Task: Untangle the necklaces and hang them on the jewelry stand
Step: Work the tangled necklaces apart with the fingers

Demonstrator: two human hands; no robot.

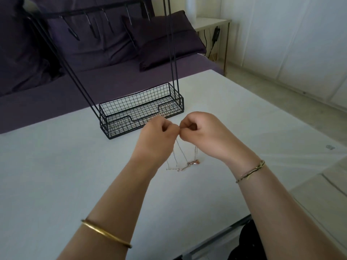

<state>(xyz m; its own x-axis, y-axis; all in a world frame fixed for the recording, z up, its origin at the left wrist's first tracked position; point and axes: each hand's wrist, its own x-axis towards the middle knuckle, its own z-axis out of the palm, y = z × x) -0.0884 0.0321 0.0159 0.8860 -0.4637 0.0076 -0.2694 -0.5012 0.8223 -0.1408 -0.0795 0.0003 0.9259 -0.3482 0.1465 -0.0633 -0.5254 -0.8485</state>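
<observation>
Thin silver and rose-gold necklaces (183, 160) hang tangled from my fingertips, their lower loops and a small pendant (195, 162) lying on the white table (75, 166). My left hand (157, 134) and my right hand (199, 130) meet just above them, each pinching the chains between thumb and curled fingers. The black wire jewelry stand (140, 111) sits right behind my hands, with a mesh basket base, tall rods and a hook bar (90, 13) at the top left. No necklace is visible on the hooks.
A purple sofa (112, 59) with dark cushions runs behind the table. A small side table (212, 22) with cables stands at the back right. The table's right edge drops to a pale floor (281, 102).
</observation>
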